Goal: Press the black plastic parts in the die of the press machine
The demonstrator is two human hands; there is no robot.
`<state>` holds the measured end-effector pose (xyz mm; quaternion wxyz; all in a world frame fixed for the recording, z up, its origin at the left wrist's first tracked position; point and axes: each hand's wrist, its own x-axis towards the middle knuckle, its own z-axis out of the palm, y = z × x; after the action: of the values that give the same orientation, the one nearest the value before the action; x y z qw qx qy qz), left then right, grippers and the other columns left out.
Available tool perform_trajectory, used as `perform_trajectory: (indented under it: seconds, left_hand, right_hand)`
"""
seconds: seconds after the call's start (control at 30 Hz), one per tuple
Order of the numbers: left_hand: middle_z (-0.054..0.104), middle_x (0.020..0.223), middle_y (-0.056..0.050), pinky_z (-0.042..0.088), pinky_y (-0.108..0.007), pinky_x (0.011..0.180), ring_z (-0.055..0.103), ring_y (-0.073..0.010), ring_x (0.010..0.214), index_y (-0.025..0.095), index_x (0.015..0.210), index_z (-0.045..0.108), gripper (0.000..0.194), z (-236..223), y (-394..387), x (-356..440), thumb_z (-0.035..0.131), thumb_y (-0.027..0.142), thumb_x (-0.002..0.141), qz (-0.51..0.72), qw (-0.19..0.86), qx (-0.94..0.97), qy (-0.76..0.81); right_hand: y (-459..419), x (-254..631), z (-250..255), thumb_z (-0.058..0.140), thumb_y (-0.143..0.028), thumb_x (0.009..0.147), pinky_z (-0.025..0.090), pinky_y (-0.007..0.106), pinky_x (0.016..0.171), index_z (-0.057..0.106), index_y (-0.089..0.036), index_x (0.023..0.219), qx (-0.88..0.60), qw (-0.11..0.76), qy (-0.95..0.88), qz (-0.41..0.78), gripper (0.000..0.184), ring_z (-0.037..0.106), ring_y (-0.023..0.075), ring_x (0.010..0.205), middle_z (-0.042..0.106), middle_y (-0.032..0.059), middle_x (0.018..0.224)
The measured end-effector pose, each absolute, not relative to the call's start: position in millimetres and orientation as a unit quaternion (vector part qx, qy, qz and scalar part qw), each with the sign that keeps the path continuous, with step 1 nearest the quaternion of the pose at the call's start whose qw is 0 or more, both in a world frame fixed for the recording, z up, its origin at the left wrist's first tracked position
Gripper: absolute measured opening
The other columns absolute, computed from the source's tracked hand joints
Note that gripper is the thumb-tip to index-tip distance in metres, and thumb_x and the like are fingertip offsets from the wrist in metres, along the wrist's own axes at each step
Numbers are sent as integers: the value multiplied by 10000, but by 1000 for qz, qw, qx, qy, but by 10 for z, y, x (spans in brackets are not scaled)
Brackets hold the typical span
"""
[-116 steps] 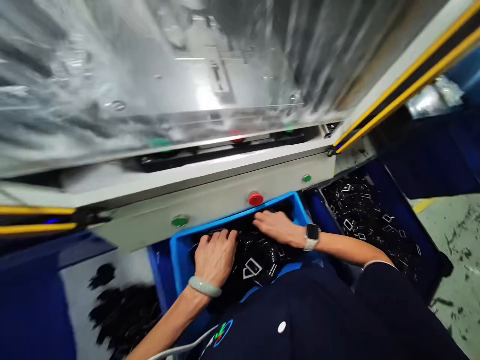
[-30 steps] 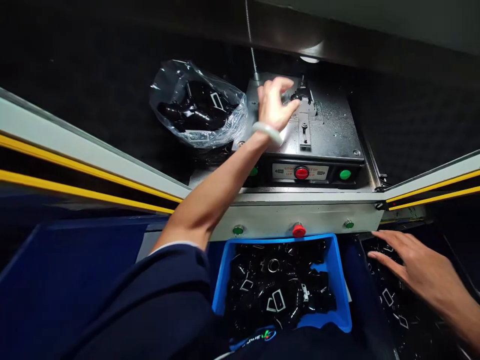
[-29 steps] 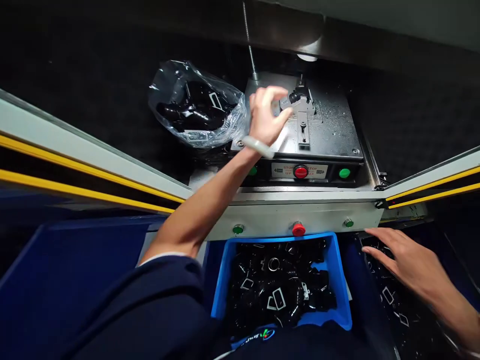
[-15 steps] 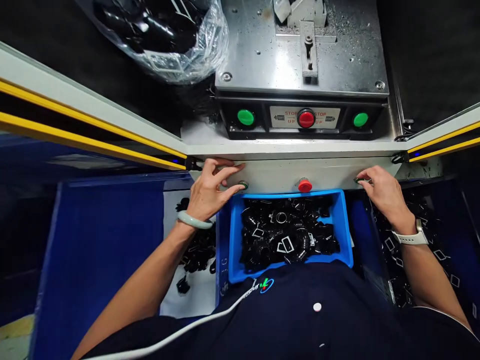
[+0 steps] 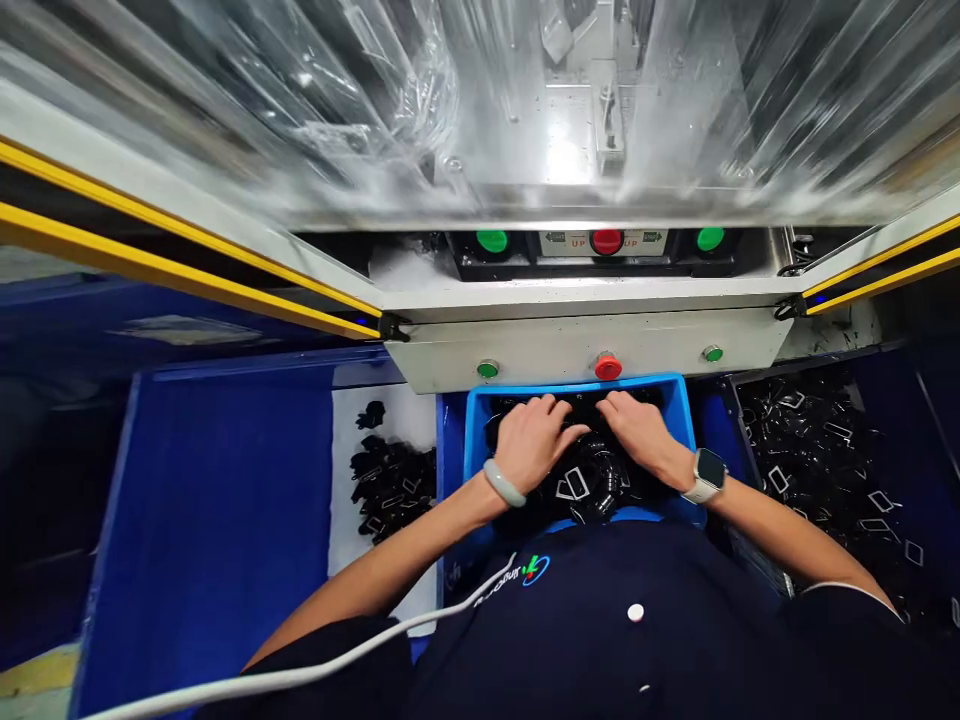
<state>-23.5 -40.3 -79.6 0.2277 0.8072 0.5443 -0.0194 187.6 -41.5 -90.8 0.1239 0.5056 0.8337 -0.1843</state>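
Observation:
Both my hands reach into a blue bin [image 5: 679, 405] in front of me, filled with several small black plastic parts [image 5: 592, 485]. My left hand [image 5: 531, 440], with a pale bangle at the wrist, lies palm down on the parts with fingers curled into them. My right hand [image 5: 637, 432], with a watch at the wrist, lies beside it in the same way. The fingertips are buried among the parts, so what they hold is hidden. Above the bin is a machine front panel [image 5: 555, 345] with two green buttons and a red button [image 5: 607, 366].
A clear guard door [image 5: 480, 100] blurs across the machine's work area, over a second row of green and red buttons [image 5: 606, 241]. A dark bin of black parts [image 5: 817, 450] stands right. More black parts [image 5: 390, 480] lie on a white surface left, beside a blue panel [image 5: 217, 510].
Both hands left the outer green buttons on the front panel and dropped into the blue bin. The clear guard door has come down over the machine's plate.

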Motion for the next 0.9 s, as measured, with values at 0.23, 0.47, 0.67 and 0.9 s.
perform_trajectory:
  seconds: [0.23,0.47,0.67,0.9]
  left_hand:
    - [715,1130,-102,544,-339,800,684,-200,851,177,1182,718,281,-871,-327,-380,560,270,969,38,422,724,544]
    - [699,835,-72,499,-264,570,611,-164,670,158,955,789,293,-693,-260,-611,717,364,760,300,806,236,453]
    - [719,845,-63,555,-266,669,633,-160,731,159,925,779,227,-707,-277,-477,759,244,715,372,807,128,440]
    - [733,912,-38,587,-294,816,679,-168,847,175,942,762,240,-641,-261,-371,788,218,706,406,777,166,451]
  right_hand:
    - [-361,1646,-1259,375,-21,978,597,370,824,595,-208,1411,517,127,820,-208,520,663,303,1184,689,169,1295]
    - [-364,1707,-1276,367,7,947,607,407,856,629,-199,1358,524,92,813,-236,530,694,309,1099,741,168,1118]
    - [-442,1958,-949,388,-92,1009,610,397,888,617,-201,1341,531,-18,798,-284,417,698,249,1044,696,135,1211]
    - [-497,2051,-246,601,-323,1036,595,360,879,682,-270,1274,610,-323,636,-345,257,700,195,944,719,54,1049]
